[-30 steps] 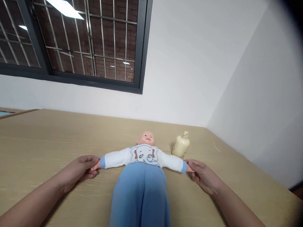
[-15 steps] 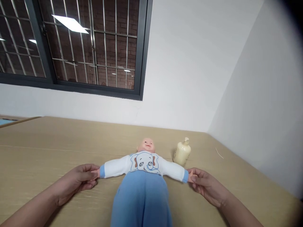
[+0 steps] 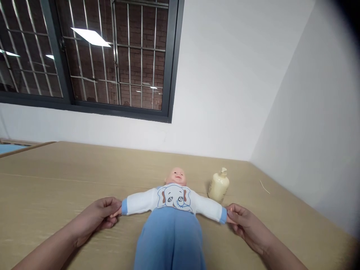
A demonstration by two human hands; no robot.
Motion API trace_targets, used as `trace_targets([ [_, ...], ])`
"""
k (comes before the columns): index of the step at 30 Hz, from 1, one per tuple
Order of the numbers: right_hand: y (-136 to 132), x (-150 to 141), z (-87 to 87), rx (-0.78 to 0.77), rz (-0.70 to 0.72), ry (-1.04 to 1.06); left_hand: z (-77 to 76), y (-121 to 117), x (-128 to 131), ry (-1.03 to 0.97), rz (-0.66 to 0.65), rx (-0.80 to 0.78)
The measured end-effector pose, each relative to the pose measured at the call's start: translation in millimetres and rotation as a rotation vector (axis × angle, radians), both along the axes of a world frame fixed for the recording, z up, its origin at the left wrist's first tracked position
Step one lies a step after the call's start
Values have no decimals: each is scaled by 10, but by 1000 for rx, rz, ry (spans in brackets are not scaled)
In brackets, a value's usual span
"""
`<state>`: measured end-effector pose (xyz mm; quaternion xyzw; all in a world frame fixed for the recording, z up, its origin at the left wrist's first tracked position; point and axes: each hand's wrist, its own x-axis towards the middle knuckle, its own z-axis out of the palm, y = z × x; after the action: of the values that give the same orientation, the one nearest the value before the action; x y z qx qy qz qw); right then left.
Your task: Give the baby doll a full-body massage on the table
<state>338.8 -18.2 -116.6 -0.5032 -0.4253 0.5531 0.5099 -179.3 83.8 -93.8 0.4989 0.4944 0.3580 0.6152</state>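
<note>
A baby doll [image 3: 174, 198] lies on its back in the middle, dressed in a white top with an elephant print and blue trousers. Both its arms are stretched out sideways. My left hand [image 3: 105, 213] is closed around the doll's hand at the left, just beyond the blue cuff. At the right, my right hand [image 3: 243, 225] pinches the doll's other hand between thumb and fingers. The doll's hands are mostly hidden by my fingers. The lower ends of its legs fall outside the picture.
A cream pump bottle [image 3: 218, 186] stands just behind the doll's right-hand-side arm. Further right, a thin pale strip [image 3: 264, 186] lies on the tan tabletop [image 3: 70, 165]. White walls [image 3: 219, 82] and a barred window [image 3: 118, 56] rise behind.
The whole view has shifted slightly, so everything sits a little lower and further right. Both my hands keep hold of the doll's hands, and its arms stay spread.
</note>
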Motion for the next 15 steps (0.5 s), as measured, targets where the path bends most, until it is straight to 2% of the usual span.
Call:
trace_targets([
  [3, 16, 14, -29, 6, -12, 8, 33, -24, 19, -38, -8, -9],
  [10, 34, 0, -12, -17, -25, 63, -79, 32, -48, -130, 19, -76],
  [15, 5, 8, 20, -59, -28, 124, 8, -3, -39, -189, 20, -130],
])
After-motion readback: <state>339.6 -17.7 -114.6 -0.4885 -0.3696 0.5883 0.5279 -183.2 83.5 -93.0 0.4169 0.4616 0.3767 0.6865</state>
